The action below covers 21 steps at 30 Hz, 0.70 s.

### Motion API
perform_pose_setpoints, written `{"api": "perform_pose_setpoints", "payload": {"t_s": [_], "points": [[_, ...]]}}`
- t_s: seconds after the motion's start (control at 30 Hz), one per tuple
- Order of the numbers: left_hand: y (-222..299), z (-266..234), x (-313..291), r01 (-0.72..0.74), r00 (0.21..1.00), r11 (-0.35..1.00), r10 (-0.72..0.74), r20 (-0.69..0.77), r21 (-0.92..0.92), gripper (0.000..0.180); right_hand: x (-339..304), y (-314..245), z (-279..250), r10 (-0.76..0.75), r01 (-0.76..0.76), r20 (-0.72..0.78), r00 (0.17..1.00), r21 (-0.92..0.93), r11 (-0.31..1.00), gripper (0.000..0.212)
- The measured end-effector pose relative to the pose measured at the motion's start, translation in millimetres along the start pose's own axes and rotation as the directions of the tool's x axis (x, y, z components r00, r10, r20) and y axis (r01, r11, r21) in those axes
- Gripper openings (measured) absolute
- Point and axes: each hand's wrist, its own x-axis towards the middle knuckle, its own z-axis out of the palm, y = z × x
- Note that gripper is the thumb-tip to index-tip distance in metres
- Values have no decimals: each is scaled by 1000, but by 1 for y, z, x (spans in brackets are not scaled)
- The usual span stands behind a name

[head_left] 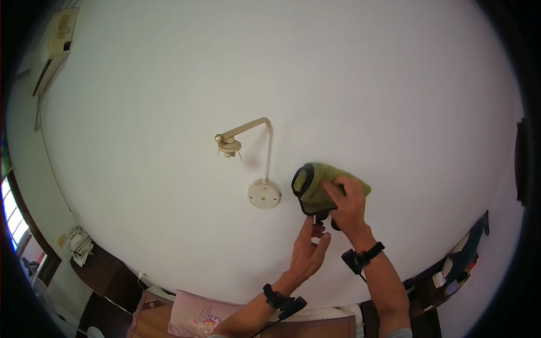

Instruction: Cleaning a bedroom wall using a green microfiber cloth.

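An olive-green cloth with black edging [320,170] is bunched and folded in my right hand [350,209], its fingers closed over the fabric against or close to the white wall. Just below the cloth is my left hand [307,252], index finger pointing up to its lower edge and thumb apart. Small black parts [322,216] show between the cloth and my hands; what they are I cannot make out. To the left, a beige wall lamp arm [245,129] without a shade rises from a round base [264,194] fixed on the wall.
An air conditioner [54,48] hangs at the upper left. Below are a bed with a pink pillow [191,312], a dark wooden cabinet [107,273] with stacked papers [80,245], and a shelf of items [445,281] at the right. A window [14,211] stands far left.
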Motion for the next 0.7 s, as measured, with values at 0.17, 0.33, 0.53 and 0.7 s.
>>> {"api": "perform_pose_setpoints", "payload": {"t_s": [0.17, 0.33, 0.53, 0.7], "points": [[26, 3, 8, 25, 998, 999, -26, 56, 21, 77, 53, 26, -25, 197, -206, -145, 970, -50, 977, 68], [30, 8, 13, -3, 1000, 1000, 4, -6, 23, 76, 52, 23, -25, 284, -289, -144, 948, -17, 957, 71], [2, 19, 1, 25, 999, 999, -25, -21, -23, 51, -54, 7, 2, 11, -11, 26, 1000, 10, 1000, 61], [-1, 23, -2, 64, 997, 997, -63, -36, 43, 59, -51, 27, -2, -17, 18, 53, 998, -6, 1000, 64]]}}
